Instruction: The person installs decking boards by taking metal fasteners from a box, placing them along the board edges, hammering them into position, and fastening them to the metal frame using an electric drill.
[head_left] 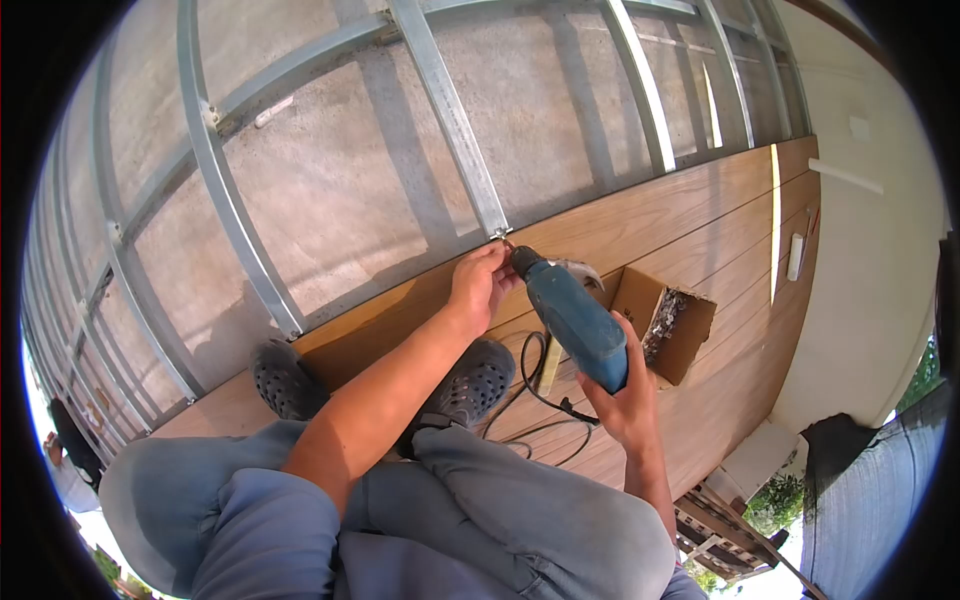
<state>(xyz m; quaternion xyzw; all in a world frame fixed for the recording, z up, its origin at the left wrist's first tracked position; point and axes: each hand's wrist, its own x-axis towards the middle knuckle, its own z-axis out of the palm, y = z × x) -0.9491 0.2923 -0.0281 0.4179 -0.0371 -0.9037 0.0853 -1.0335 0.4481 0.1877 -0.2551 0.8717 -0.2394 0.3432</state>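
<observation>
My right hand (625, 405) is wrapped round the rear of a blue corded power drill (578, 325), whose black chuck points away from me toward the board edge. At the tip of the drill my left hand (480, 283) has its fingers pinched together. A small metal clip (499, 235) shows just beyond them, where a steel joist (455, 130) meets the edge of the wood-look planks (700, 215). What my left fingertips hold is too small to make out. The drill bit is mostly hidden by the fingers.
An open cardboard box (690, 340) of small metal pieces stands right of the drill. A hammer head (582, 270) shows behind the drill, and a black cable (530, 400) loops below it. Other steel joists (225, 190) span the concrete floor (320, 170). My dark clogs (475, 380) rest on the planks.
</observation>
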